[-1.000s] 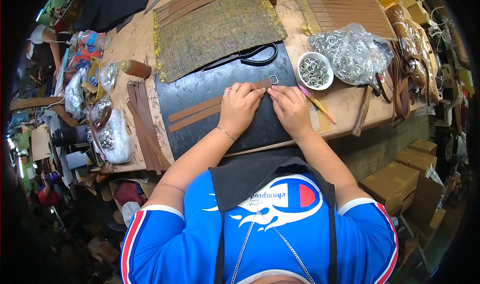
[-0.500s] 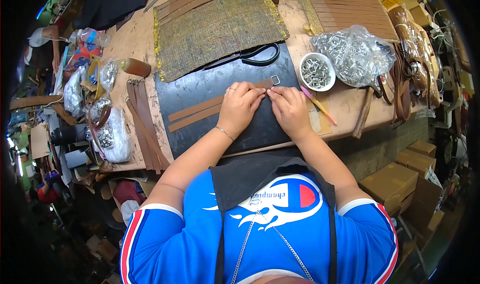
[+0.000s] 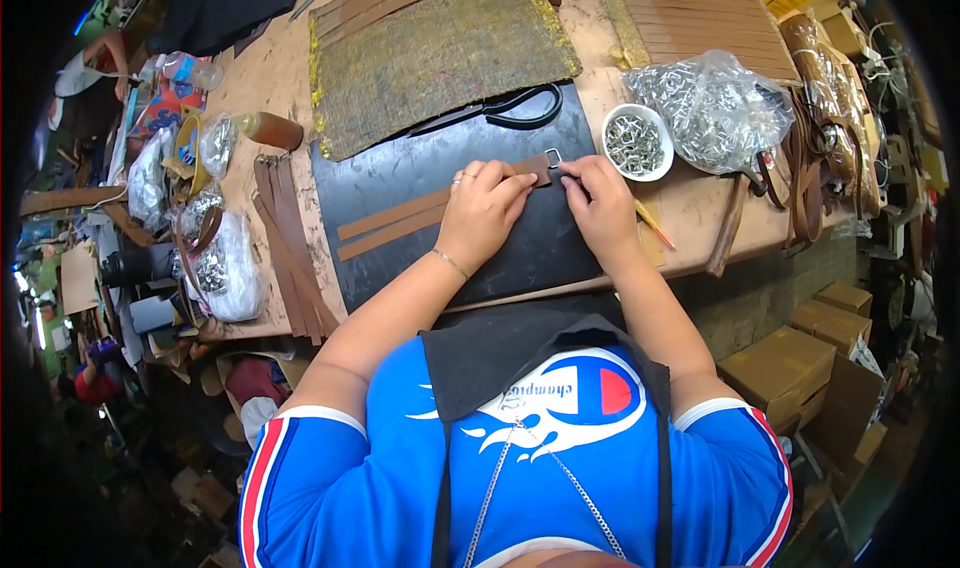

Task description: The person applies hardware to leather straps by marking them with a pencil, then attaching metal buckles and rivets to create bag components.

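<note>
1. Cluttered wooden workbench fills the upper part of the view, with a black mat laid on it right in front of the person.
2. On the mat lies a brown leather strap, running aslant from lower left to upper right, with a second strap just beside it, below and parallel.
3. At the upper right end of the leather strap sits a small metal ring, touching the strap's tip.
4. Left hand rests palm down on the leather strap, fingers curled over it and holding it against the mat; rings show on two fingers and a thin bracelet on the wrist.
5. Right hand is closed at the strap's end, its fingertips pinching the leather just beside the metal ring.
6. Black-handled scissors lie at the mat's top edge, above both hands.
7. A white bowl of small metal fittings stands near the right hand, and a clear bag of the same fittings lies beside it.
8. A woven greenish sheet lies beyond the scissors.
9. A bundle of brown strips lies left of the mat, with an amber bottle above it.
10. A pencil pokes out from under the right hand.
11. Cardboard boxes stand below the bench at right.
</note>
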Demonstrator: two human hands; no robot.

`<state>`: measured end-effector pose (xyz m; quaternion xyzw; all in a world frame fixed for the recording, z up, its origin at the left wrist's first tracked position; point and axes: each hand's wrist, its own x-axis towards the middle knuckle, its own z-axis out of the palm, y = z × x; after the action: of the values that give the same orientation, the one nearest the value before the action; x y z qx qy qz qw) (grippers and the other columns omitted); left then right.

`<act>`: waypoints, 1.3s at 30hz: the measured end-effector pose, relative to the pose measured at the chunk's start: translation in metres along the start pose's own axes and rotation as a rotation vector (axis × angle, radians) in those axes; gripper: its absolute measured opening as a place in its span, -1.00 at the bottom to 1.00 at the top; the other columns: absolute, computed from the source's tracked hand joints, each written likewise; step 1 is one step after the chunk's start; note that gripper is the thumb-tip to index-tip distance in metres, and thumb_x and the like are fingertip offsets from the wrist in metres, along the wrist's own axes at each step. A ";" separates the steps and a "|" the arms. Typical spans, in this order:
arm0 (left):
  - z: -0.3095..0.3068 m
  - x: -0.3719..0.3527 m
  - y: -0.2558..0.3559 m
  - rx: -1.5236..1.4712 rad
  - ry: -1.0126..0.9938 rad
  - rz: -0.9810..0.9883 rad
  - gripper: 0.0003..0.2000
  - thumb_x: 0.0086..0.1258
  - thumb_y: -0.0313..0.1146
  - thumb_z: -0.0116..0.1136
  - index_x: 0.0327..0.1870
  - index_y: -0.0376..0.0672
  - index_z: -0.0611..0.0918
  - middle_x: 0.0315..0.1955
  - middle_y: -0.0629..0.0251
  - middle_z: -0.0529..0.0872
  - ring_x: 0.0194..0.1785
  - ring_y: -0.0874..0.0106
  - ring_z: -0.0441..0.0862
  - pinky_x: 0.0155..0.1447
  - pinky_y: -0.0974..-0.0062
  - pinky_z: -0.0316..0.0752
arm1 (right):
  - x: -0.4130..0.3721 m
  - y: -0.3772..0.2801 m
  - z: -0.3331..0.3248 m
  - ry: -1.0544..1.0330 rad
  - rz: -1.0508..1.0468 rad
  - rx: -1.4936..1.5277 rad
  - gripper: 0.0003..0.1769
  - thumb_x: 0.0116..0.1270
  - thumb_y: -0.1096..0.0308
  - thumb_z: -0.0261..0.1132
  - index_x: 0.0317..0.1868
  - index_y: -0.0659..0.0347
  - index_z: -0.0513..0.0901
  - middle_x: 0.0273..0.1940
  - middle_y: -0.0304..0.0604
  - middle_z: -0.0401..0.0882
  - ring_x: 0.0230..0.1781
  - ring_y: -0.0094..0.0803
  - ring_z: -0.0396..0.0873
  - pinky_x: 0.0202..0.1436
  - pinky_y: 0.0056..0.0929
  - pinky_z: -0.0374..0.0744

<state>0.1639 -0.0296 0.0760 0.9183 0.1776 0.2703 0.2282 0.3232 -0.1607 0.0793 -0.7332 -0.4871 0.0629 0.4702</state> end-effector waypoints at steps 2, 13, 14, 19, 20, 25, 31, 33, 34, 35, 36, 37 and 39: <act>0.000 0.001 -0.001 0.012 0.008 0.011 -0.82 0.34 -0.39 0.40 -0.06 -0.01 0.80 -0.24 0.39 0.67 -0.11 0.26 0.56 0.01 0.28 0.45 | 0.002 -0.004 0.002 0.016 -0.064 -0.033 -0.68 0.22 0.54 0.46 0.01 0.16 0.75 -0.15 -0.13 0.66 -0.07 -0.13 0.65 0.03 -0.18 0.60; -0.027 -0.011 0.004 -0.085 -0.104 0.038 -0.71 0.45 -0.25 0.32 0.13 -0.08 0.68 -0.06 0.24 0.75 0.06 0.16 0.65 0.22 0.18 0.47 | -0.013 -0.025 0.005 -0.146 -0.024 0.134 -0.70 0.28 0.49 0.40 0.04 0.18 0.72 -0.09 -0.06 0.71 -0.07 -0.09 0.65 0.06 -0.19 0.60; -0.031 -0.016 0.004 -0.099 -0.192 0.005 -0.75 0.48 -0.25 0.29 0.09 -0.09 0.67 -0.10 0.21 0.75 0.03 0.14 0.68 0.19 0.17 0.50 | -0.016 -0.027 0.004 -0.182 0.020 0.211 -0.71 0.30 0.50 0.38 0.04 0.20 0.72 -0.08 -0.02 0.73 -0.06 -0.09 0.67 0.08 -0.19 0.61; -0.082 -0.044 0.025 -0.157 -0.206 -0.239 -0.84 0.56 -0.28 0.18 -0.01 -0.15 0.62 -0.16 0.09 0.74 -0.05 0.03 0.71 0.05 0.12 0.57 | -0.012 -0.012 -0.018 -0.139 -0.167 -0.321 -0.66 0.25 0.42 0.48 0.05 0.19 0.74 -0.07 -0.08 0.68 0.04 -0.04 0.59 0.19 -0.13 0.56; -0.093 -0.052 0.026 -0.152 -0.247 -0.319 -0.84 0.58 -0.29 0.15 -0.02 -0.16 0.61 -0.16 0.06 0.75 -0.05 0.00 0.71 0.02 0.11 0.59 | -0.015 0.003 -0.019 -0.159 -0.167 -0.371 -0.65 0.23 0.40 0.50 0.05 0.18 0.75 -0.07 -0.08 0.67 0.05 -0.03 0.58 0.20 -0.11 0.55; -0.108 -0.107 0.018 -0.130 -0.329 -0.517 -0.83 0.64 -0.27 0.07 -0.01 -0.15 0.60 -0.25 0.15 0.78 -0.11 0.10 0.75 0.00 0.17 0.59 | -0.014 0.013 -0.018 -0.206 -0.177 -0.280 -0.81 0.23 0.49 0.47 -0.14 0.28 0.75 -0.16 0.07 0.65 -0.12 0.11 0.64 0.01 -0.08 0.62; -0.105 -0.140 0.003 -0.198 -0.262 -0.597 -0.81 0.64 -0.23 0.07 0.01 -0.14 0.60 -0.32 0.24 0.79 -0.26 0.25 0.76 -0.10 0.29 0.60 | -0.008 0.005 -0.018 -0.250 -0.099 -0.415 -0.87 0.24 0.46 0.44 -0.22 0.30 0.71 -0.17 0.08 0.67 -0.12 0.11 0.65 0.00 -0.04 0.63; -0.107 -0.138 0.005 -0.326 -0.267 -0.702 -0.79 0.65 -0.21 0.07 0.02 -0.15 0.59 -0.33 0.31 0.79 -0.38 0.38 0.73 -0.18 0.38 0.59 | -0.002 0.007 -0.015 -0.247 -0.058 -0.505 -0.87 0.23 0.42 0.43 -0.27 0.30 0.70 -0.20 0.09 0.67 -0.12 0.06 0.67 0.01 -0.07 0.63; -0.109 -0.138 0.006 -0.327 -0.264 -0.699 -0.79 0.65 -0.21 0.07 0.02 -0.15 0.59 -0.33 0.31 0.79 -0.38 0.38 0.73 -0.18 0.38 0.59 | -0.002 0.007 -0.015 -0.244 -0.061 -0.507 -0.87 0.23 0.42 0.43 -0.27 0.30 0.70 -0.20 0.09 0.67 -0.12 0.06 0.67 0.01 -0.07 0.63; -0.112 -0.136 0.008 -0.380 -0.268 -0.748 -0.79 0.65 -0.21 0.07 0.02 -0.15 0.59 -0.34 0.33 0.79 -0.41 0.43 0.71 -0.21 0.40 0.59 | -0.003 0.005 -0.014 -0.257 -0.067 -0.511 -0.87 0.23 0.43 0.43 -0.27 0.30 0.70 -0.20 0.09 0.66 -0.12 0.07 0.66 0.01 -0.07 0.63; -0.113 -0.136 0.010 -0.433 -0.277 -0.794 -0.79 0.65 -0.21 0.07 0.02 -0.15 0.59 -0.35 0.35 0.78 -0.44 0.48 0.68 -0.24 0.43 0.59 | -0.005 0.002 -0.015 -0.269 -0.070 -0.514 -0.88 0.23 0.43 0.43 -0.28 0.30 0.70 -0.21 0.08 0.66 -0.12 0.07 0.66 0.01 -0.06 0.63; -0.111 -0.136 0.011 -0.434 -0.284 -0.785 -0.79 0.65 -0.21 0.07 0.02 -0.15 0.59 -0.35 0.35 0.78 -0.44 0.48 0.68 -0.24 0.43 0.59 | -0.010 0.002 -0.016 -0.261 -0.064 -0.519 -0.88 0.23 0.43 0.43 -0.28 0.30 0.70 -0.21 0.08 0.66 -0.12 0.07 0.66 0.01 -0.06 0.63; -0.109 -0.138 0.008 -0.442 -0.260 -0.779 -0.79 0.65 -0.22 0.06 0.03 -0.16 0.59 -0.35 0.33 0.78 -0.44 0.47 0.68 -0.24 0.44 0.59 | -0.016 0.003 -0.013 -0.238 -0.123 -0.537 -0.87 0.22 0.43 0.43 -0.32 0.30 0.68 -0.22 0.08 0.64 -0.12 0.07 0.65 -0.01 -0.05 0.63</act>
<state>-0.0068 -0.0634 0.1047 0.7388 0.4171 0.0783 0.5234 0.3240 -0.1820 0.0786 -0.7878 -0.5818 -0.0112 0.2019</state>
